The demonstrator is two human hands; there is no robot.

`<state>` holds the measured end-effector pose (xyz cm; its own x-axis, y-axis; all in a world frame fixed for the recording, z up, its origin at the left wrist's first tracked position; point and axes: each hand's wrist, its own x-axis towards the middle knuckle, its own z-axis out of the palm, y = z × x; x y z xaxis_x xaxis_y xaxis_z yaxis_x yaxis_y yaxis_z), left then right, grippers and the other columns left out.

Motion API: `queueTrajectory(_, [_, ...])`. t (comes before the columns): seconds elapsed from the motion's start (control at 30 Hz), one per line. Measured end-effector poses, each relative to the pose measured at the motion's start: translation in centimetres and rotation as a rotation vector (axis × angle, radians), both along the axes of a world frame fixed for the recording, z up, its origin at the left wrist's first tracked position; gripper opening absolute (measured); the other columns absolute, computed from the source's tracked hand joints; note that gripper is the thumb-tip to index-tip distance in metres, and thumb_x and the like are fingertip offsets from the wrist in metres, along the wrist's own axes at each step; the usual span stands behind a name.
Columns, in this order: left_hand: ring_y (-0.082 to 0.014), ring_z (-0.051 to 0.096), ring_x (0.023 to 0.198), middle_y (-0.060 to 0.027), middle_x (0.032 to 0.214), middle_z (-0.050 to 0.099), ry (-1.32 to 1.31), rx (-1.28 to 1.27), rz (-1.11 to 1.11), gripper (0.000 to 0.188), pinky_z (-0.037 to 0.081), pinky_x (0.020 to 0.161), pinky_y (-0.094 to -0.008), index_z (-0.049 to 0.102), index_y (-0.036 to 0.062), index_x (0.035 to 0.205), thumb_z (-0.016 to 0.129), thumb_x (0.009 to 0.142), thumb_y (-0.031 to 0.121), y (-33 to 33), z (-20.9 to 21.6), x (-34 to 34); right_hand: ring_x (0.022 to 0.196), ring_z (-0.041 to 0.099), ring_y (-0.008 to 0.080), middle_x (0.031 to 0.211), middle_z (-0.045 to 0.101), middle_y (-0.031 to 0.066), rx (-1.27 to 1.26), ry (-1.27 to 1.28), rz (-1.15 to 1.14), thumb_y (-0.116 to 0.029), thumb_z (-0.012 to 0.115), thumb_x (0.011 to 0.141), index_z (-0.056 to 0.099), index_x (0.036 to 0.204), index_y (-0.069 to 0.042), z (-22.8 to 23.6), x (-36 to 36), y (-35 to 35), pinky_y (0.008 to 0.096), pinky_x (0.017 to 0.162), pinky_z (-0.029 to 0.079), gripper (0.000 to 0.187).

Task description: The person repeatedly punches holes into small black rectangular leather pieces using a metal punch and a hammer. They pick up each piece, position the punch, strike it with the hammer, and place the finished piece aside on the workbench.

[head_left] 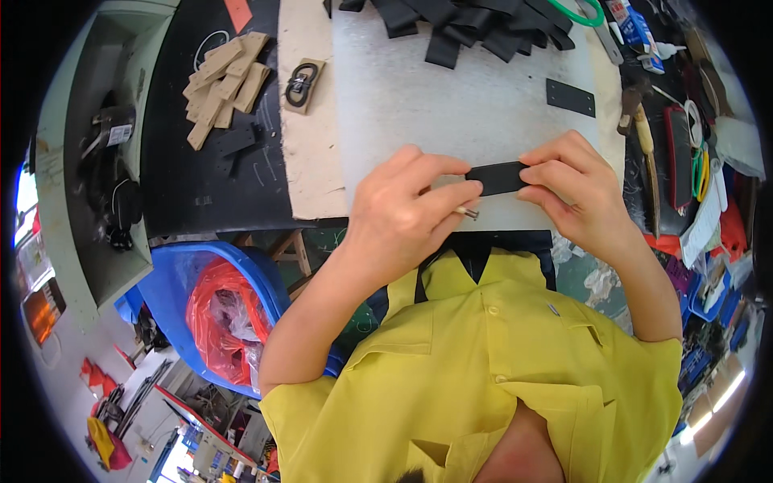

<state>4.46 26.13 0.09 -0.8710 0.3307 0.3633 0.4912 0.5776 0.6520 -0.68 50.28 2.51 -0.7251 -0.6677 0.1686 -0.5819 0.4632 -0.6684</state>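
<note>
Head view: left hand [407, 197] is pinching the left end of a short black strip [498, 179], right hand [581, 181] its right end. Both grips are closing on the strip, which is lying level between them over the near edge of the pale board [403, 101]. Left hand is also carrying a thin metal-tipped tool [467, 212], tip pointing right, below the strip. A flat black piece [570, 97] is lying beyond the right hand; black straps [483, 24] are heaping at the far edge. Step in hand, judged: steadying or lining up the strip. Next move is probably calling for even fingertip pressure, ends staying square, tool staying clear.
</note>
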Motion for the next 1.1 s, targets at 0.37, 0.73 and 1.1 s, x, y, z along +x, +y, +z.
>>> queueTrajectory(0.37, [-0.0229,0.053,0.067,-0.0092,0.102,0.069,0.081,-0.123,0.007,0.032,0.044,0.054,-0.0312,0.075,0.0089,0.094,0.077,0.066,-0.006,1.9,0.1,-0.3,0.095,0.057,0.0301,0.108,0.060,0.0114,-0.131,0.198,0.043,-0.010,0.071,0.081,0.060,0.091,-0.005,-2.4,0.6,1.9,0.0394,0.086,0.047,0.015])
queueTrajectory(0.73, [-0.0285,0.059,0.080,-0.0154,0.104,0.065,-0.003,-0.235,0.009,0.020,0.044,0.060,-0.0315,0.072,0.0042,0.094,0.075,0.076,-0.004,0.3,-0.2,0.9,0.107,0.056,0.0310,0.108,0.064,0.0088,-0.029,0.485,-0.909,-0.027,0.081,0.072,0.065,0.109,-0.008,-2.4,0.9,16.8,0.0423,0.088,0.045,0.044])
queueTrajectory(1.1, [-0.0281,0.062,0.086,-0.0151,0.107,0.064,-0.005,-0.275,-0.050,0.019,0.050,0.066,-0.0329,0.070,0.0016,0.096,0.072,0.078,-0.006,0.1,-0.1,0.6,0.112,0.049,0.0323,0.122,0.053,0.0105,0.344,0.221,-1.209,-0.041,0.089,0.060,0.051,0.136,-0.012,-4.4,2.4,25.7,0.0458,0.093,0.038,0.089])
